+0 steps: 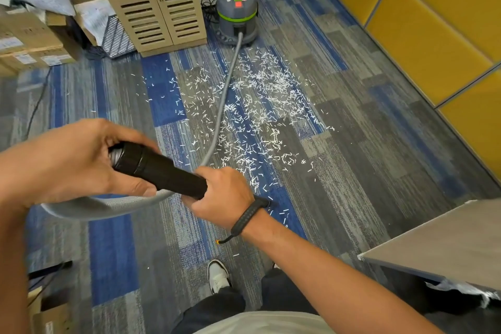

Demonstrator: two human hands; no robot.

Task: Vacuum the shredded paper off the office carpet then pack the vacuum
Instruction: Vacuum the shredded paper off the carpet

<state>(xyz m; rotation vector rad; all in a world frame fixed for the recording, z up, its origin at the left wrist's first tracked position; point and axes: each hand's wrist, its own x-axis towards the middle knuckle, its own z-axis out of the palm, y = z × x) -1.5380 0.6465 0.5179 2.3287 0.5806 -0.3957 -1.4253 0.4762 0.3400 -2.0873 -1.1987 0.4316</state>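
Note:
White shredded paper [260, 114] lies scattered over the blue and grey carpet [352, 144] in the middle of the floor. A grey and green canister vacuum [236, 16] stands at the back. Its grey hose [225, 97] runs across the shreds toward me and loops under my hands. My left hand [73, 163] grips the upper end of the black hose handle [160, 168]. My right hand [222, 195], with a black wristband, grips the handle's lower end. The handle's tip is hidden inside my right hand.
A beige louvred cabinet [154, 8] stands left of the vacuum, with cardboard boxes [29, 40] further left. Yellow padded wall panels [433, 24] line the right side. A desk corner [447, 247] juts in at lower right. My shoe [218, 276] is below.

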